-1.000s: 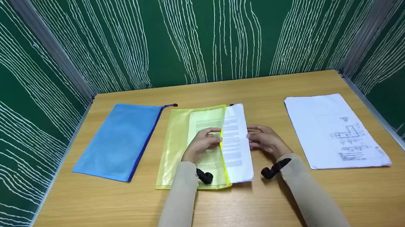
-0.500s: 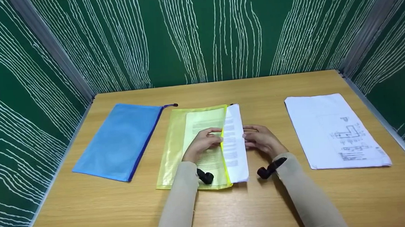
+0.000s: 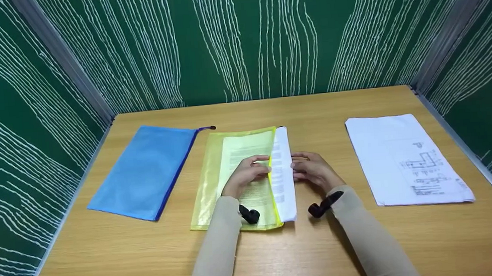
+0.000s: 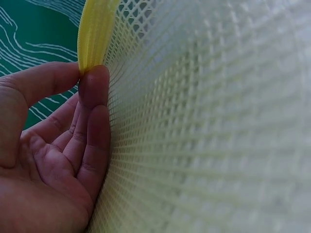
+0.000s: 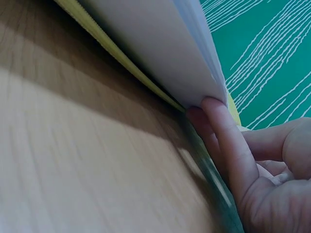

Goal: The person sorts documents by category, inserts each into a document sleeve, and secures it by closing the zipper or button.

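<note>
A yellow mesh zip pouch (image 3: pixel 206 188) lies mid-table with a stack of printed papers (image 3: pixel 283 187) partly inside it. Most of the stack shows through the mesh; a narrow strip sticks out on the right. My left hand (image 3: pixel 245 176) pinches the pouch's yellow zip edge (image 4: pixel 96 36) between thumb and fingers, lifting it, as the left wrist view shows. At the stack's outer edge, my right hand (image 3: pixel 316 170) grips the papers with thumb and fingers. In the right wrist view the paper stack (image 5: pixel 155 48) stands between the pouch's yellow edges.
To the left lies a blue zip pouch (image 3: pixel 144 175) with a dark blue zip and pull tab. Another stack of white papers (image 3: pixel 385 154), with a technical drawing on top, lies to the right. Green panels with white lines (image 3: pixel 247 38) wall the wooden table (image 3: pixel 280 261).
My right hand has moved left with the papers, which have slid further into the yellow pouch, so the exposed strip is narrower. My left hand has stayed at the zip edge.
</note>
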Available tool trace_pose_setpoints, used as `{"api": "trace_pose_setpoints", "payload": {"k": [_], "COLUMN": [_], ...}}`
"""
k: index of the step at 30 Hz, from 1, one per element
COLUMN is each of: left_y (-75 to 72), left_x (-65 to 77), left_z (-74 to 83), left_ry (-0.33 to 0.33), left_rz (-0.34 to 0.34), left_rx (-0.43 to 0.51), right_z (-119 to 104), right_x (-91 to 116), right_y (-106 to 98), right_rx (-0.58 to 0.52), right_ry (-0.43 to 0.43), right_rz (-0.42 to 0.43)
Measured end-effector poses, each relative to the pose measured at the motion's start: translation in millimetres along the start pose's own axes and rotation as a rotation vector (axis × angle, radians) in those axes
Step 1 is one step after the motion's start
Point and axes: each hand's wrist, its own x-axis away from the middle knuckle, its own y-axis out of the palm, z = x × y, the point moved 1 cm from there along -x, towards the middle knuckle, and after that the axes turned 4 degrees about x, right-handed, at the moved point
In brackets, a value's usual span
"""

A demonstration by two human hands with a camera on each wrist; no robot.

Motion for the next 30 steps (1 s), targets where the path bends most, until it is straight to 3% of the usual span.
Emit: {"api": "trace_pose_setpoints", "payload": {"k": [16,26,30], "left_y": [1.9,2.6,2.8], "left_x": [-2.2,-2.7,-2.6], "left_z": [-0.2,-0.4,-0.3], "left_ry": [0.005,-0.007,-0.008], "left_rz": [-0.008,0.002,0.003], "left_rx": [0.051,0.046,0.051], "right_z": [-3.7,-0.9,-2.9], "right_x": [-0.6,-3.4,-2.3], "right_y": [12.1,18.9,22.0], "right_rx": [0.007,0.048,0.075], "right_ry": [0.016,-0.06,-0.043], "right_rz": [0.004,0.0,0.015]}}
